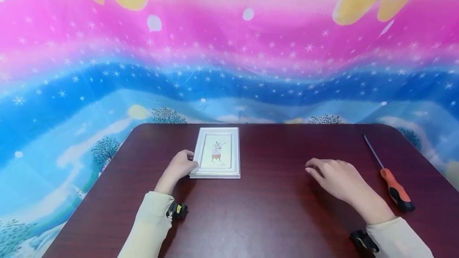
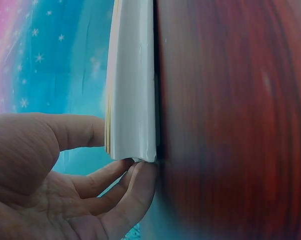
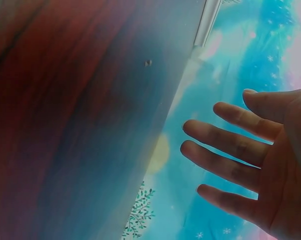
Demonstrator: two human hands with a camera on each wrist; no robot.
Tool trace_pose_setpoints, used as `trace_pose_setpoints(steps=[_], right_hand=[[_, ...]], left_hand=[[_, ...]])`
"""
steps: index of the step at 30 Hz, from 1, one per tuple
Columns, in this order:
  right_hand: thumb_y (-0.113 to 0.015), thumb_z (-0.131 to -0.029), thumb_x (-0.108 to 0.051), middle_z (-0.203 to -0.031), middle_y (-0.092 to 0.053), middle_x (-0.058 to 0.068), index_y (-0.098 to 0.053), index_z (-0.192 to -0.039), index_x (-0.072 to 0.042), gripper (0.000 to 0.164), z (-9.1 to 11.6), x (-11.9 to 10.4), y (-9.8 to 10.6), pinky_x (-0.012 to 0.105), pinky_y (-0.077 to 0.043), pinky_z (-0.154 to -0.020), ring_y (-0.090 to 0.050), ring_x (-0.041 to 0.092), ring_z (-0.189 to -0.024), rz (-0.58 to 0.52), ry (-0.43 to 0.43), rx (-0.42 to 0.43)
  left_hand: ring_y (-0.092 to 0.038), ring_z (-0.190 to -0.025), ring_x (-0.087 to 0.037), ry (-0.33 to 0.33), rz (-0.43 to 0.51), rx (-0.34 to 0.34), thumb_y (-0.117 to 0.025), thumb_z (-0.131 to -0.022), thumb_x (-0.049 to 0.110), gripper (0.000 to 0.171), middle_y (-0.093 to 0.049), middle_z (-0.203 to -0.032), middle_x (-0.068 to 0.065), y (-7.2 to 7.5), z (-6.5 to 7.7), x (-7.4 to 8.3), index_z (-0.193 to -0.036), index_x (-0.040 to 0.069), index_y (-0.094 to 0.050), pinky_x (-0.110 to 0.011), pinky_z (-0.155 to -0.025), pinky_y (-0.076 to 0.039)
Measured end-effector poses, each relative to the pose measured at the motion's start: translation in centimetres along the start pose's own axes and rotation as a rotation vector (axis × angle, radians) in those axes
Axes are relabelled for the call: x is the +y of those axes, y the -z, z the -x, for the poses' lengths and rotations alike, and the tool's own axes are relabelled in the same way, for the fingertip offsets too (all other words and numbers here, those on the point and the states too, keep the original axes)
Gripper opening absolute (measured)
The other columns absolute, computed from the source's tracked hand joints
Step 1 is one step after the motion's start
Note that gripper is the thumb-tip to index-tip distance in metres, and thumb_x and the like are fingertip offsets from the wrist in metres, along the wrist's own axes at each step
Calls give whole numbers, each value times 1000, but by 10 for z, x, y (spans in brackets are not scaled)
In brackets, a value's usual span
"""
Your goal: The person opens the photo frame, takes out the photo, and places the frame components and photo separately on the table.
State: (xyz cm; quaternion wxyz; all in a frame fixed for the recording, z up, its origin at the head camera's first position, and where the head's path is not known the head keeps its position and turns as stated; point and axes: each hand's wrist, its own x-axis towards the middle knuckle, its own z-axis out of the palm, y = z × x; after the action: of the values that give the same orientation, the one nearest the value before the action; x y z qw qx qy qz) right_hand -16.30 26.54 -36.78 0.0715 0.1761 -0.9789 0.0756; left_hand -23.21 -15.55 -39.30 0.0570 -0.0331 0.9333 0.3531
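Note:
A white picture frame (image 1: 235,152) lies face up at the far side of the table, left of the middle, with a small drawing of a potted plant in it. My left hand (image 1: 180,165) grips its left side near the front corner. In the left wrist view, the thumb (image 2: 83,131) is at the face of the frame (image 2: 133,85) and the fingertips are against its side edge. My right hand (image 1: 335,176) hovers over the right half of the table, palm down and holding nothing. Its fingers (image 3: 223,142) are spread and nearly straight in the right wrist view.
A screwdriver (image 1: 392,186) with an orange and black handle lies at the right of the dark red wooden table (image 1: 272,210), its shaft pointing away. Behind the table's far edge hangs a colourful cloth (image 1: 229,71) with snowflakes and trees.

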Motion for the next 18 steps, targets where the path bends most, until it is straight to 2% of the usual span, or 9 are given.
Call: trace_pose_setpoints(steps=[11, 18], right_hand=[[-66, -96, -25, -97, -73, 1, -73, -110, -14, 19, 1, 4, 3, 49, -53, -69, -69, 23, -82, 14, -21, 0], [-65, -96, -26, -97, -73, 1, -73, -110, -14, 19, 2, 5, 2, 48, -53, -69, -69, 22, -82, 16, -27, -4]], left_hand=[[-59, -102, -32, -34, 0, -9, -58, -84, 4, 44, -63, -117, -23, -12, -1, 15, -125, -13, -55, -46, -91, -49], [-59, -102, -30, -31, 14, -10, -59, -84, 5, 43, -63, -116, -21, -19, -1, 21, -125, -11, -57, -45, -91, -49]])
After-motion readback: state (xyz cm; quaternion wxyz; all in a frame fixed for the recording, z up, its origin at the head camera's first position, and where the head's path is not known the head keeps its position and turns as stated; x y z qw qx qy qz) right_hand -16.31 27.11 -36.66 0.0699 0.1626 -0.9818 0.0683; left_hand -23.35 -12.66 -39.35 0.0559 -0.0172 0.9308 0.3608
